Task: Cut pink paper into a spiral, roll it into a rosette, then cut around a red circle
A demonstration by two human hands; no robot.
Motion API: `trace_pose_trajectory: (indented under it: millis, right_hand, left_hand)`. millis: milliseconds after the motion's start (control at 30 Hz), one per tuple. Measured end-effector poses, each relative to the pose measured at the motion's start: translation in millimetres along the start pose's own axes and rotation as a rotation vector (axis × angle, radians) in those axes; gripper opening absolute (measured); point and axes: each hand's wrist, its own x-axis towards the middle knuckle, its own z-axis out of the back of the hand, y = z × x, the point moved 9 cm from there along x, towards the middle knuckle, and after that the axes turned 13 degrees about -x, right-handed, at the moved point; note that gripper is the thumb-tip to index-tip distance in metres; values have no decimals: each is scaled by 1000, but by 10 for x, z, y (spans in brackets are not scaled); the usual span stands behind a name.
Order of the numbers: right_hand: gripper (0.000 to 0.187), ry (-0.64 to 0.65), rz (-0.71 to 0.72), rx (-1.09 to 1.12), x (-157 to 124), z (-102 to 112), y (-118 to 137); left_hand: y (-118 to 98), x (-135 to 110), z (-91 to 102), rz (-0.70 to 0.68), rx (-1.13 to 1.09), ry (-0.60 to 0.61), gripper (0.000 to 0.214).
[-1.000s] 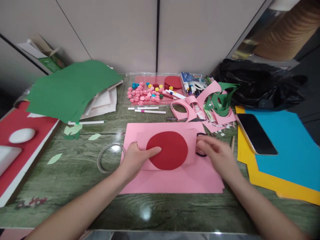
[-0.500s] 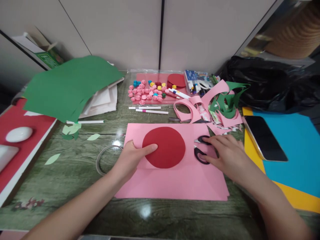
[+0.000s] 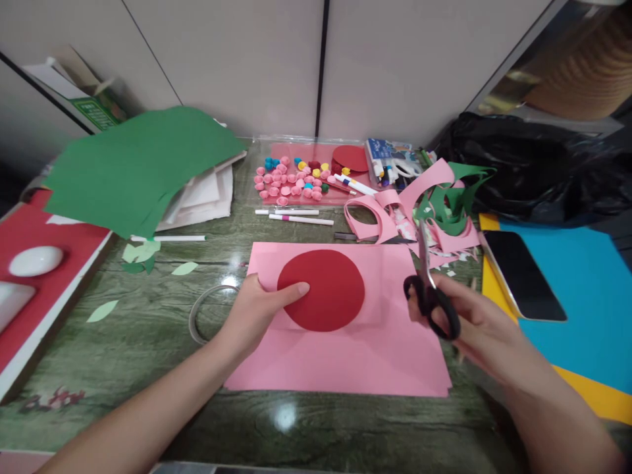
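A red paper circle (image 3: pixel 326 293) lies on a pink sheet (image 3: pixel 345 355) in the middle of the green table. My left hand (image 3: pixel 257 309) grips the left edge of the paper, thumb pressed on the red circle. My right hand (image 3: pixel 474 322) is closed on black-handled scissors (image 3: pixel 427 286), lifted off the pink sheet with the blades pointing up and away. The scissors hang over the sheet's right edge.
A tape ring (image 3: pixel 205 313) lies left of the pink sheet. Pink and green scraps (image 3: pixel 429 204), markers (image 3: pixel 296 216) and small paper flowers (image 3: pixel 291 181) lie behind. A phone (image 3: pixel 523 273) rests on blue paper (image 3: pixel 582 296) at right; green sheets (image 3: pixel 133 168) at left.
My right hand took hold of the scissors that lay on the pink sheet's right side and raised them, blades up. The left hand stayed on the red circle.
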Motion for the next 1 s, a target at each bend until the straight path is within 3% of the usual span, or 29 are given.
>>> trace_pose_trajectory:
  millis: [100,200,633,1000]
  right_hand:
    - [24,186,5,101,-38,-279,32]
    - [24,273,-6,108,-24,-442,47]
    - [32,256,29,94,14,-451,76]
    - [28,267,48,103,-8,-476,86]
  left_hand:
    - [-41,9,10,-32,-3,-11,35]
    - [-75,20,31,-56,-4,-42,40]
    - [-65,34,70,-48,-69,-70,38]
    - [102,-25,-32,98,-31,11,33]
